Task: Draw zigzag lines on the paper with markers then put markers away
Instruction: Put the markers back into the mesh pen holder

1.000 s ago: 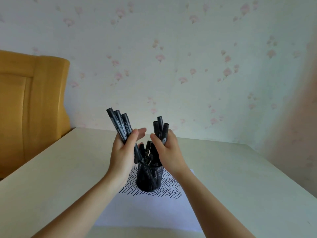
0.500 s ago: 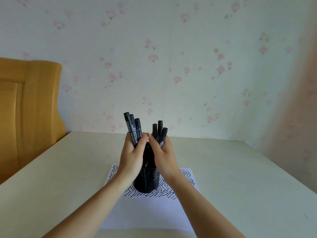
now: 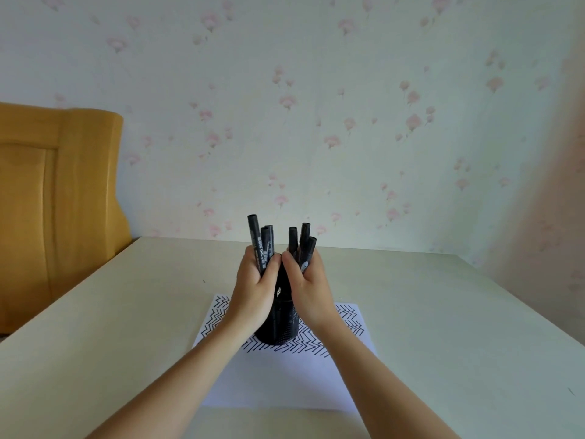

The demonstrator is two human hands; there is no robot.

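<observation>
Markers (image 3: 260, 245) stand in two bunches over a black mesh cup (image 3: 280, 327) that sits on the far half of the paper (image 3: 285, 384), in the middle of the table (image 3: 443, 327). To the left, a yellow wooden panel (image 3: 57, 201) leans by the wall. The left hand (image 3: 253, 293) is clenched around three markers, their caps pointing up. Just right of it, thumbs touching, the right hand (image 3: 308, 289) grips another three (image 3: 302, 240). Both fists press against the cup's rim from either side; whether the lower ends of the markers are already inside the cup is hard to tell, since the hands hide the mouth.

As for progress, the drawing looks done: rows of black zigzags fill the far part of the sheet, while its near part is blank. What is left, by my reading, is to let the markers drop into the cup and let go.

Compared with a second ago, the hands have closed in: the left bunch then tilted out to the left, well apart from the right one, and the cup's mouth showed between the palms. Both bunches are now nearly upright and lower.
</observation>
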